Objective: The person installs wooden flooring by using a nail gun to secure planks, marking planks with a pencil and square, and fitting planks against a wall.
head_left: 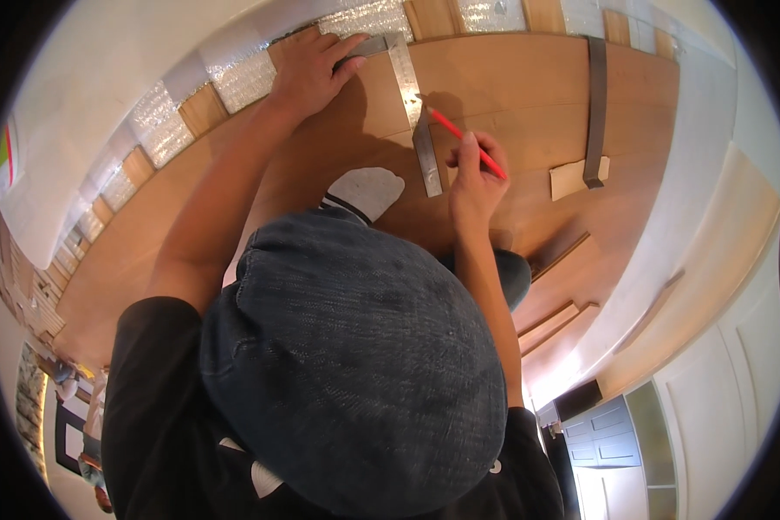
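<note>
My left hand (308,74) is at the far edge of the brown wood planks (494,78), thumb and fingers closed on the short leg of a metal square (405,78). The square's long blade lies across the planks toward me; part of it shines and part is in shadow. In my right hand (477,186) is a red pencil (446,124), held in a writing grip. Its dark tip is at the right side of the blade; whether it touches the wood I cannot tell.
Shiny silver underlay (243,80) and wood strips (433,17) alternate past the planks. A dark metal bar with bent ends (596,104) lies to the right, its near end by a tan flat piece (563,180). Narrow wood offcuts (563,256) lie nearer. My grey-socked foot (368,192) and denim knee (355,347) are central.
</note>
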Tool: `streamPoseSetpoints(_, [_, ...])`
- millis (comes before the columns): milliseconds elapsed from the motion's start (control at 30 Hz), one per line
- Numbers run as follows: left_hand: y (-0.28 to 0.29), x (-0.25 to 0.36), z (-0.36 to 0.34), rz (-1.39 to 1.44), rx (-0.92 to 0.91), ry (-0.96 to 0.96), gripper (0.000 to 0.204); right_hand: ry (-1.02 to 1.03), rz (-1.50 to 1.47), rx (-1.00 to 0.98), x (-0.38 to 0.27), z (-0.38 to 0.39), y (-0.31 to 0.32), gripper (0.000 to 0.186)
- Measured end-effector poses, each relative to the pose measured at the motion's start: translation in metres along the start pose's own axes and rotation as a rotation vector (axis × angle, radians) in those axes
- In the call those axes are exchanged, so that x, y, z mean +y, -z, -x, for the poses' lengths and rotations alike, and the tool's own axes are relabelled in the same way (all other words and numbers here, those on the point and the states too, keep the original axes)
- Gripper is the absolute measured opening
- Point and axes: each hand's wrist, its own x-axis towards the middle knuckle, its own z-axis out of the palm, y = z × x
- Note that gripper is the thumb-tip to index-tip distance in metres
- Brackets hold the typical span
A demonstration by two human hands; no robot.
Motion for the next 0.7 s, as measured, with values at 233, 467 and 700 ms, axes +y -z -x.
streamPoseSetpoints(233, [0.001,0.002,-0.001,-0.026,0.052,-0.047,0.039,0.102,0.031,-0.121,0.009,-0.046,-0.049,0.032])
streamPoseSetpoints(467, [0.001,-0.001,0.0,-0.038,0.024,-0.039,0.041,0.056,0.077,-0.173,0.015,-0.048,-0.06,0.037])
streamPoseSetpoints(700, [0.003,0.005,-0.001,-0.043,0.026,-0.021,0.04,0.079,0.092,-0.169,0.016,-0.047,-0.056,0.035])
